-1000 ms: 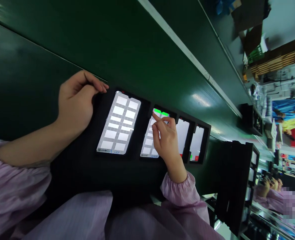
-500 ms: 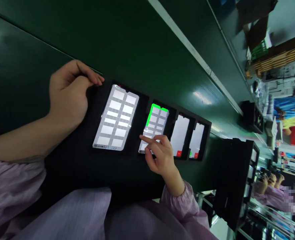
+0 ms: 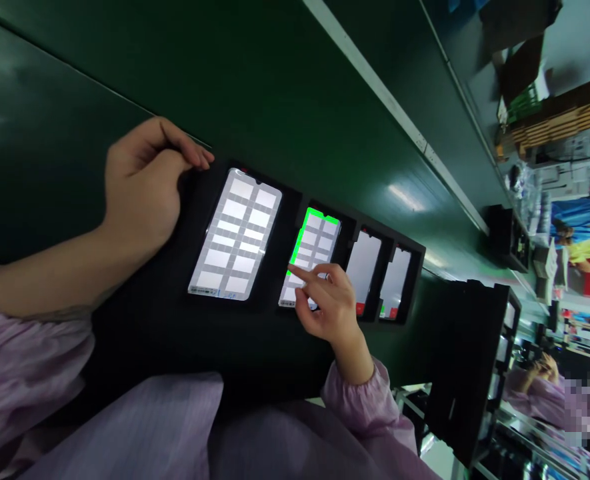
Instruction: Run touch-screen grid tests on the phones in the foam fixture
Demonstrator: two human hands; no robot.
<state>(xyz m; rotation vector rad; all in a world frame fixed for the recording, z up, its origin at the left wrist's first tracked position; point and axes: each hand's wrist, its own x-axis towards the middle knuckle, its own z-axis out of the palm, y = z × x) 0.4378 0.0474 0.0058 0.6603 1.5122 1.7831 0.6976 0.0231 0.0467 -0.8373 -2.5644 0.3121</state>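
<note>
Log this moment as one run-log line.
right hand: index finger on green-edged white-grid phone screen | left hand: curled at black foam tray corner

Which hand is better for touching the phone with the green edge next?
Probably the right hand: its pointing finger is right over that phone. The left hand sits farther away, beside the other big phone.

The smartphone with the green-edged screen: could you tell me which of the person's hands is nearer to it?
The right hand is nearer, its index finger on the green-edged smartphone. The left hand is farther off, beyond the neighbouring smartphone.
</note>
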